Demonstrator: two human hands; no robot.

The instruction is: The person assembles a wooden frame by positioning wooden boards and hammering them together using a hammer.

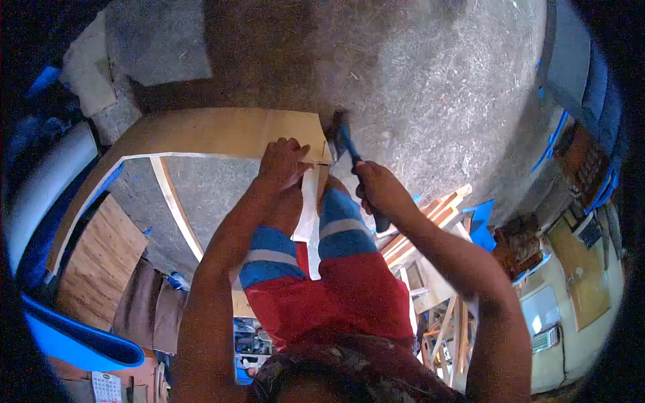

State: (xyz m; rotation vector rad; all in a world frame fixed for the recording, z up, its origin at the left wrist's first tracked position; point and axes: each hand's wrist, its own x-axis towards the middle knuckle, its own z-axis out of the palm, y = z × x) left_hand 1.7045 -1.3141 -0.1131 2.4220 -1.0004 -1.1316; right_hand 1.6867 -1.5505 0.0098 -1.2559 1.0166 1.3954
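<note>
My left hand (285, 163) rests on the right end of a long wooden board (222, 127), its fingers bent over the lower edge. What the fingers pinch, if anything, is too small to tell. A thin upright nail (324, 148) stands near the board's right corner, beside these fingers. My right hand (379, 191) is closed around the handle of a hammer (346, 138). The hammer's head is blurred and dark, just right of the board's corner. Below that corner, a wooden piece runs down between my knees.
A wooden strip (176, 205) slants down from the board at left. Wood pieces (437, 215) lie stacked right of my legs. A plywood sheet (101, 262) and a blue curved item (80, 339) are at the lower left. Concrete floor (457, 87) extends ahead.
</note>
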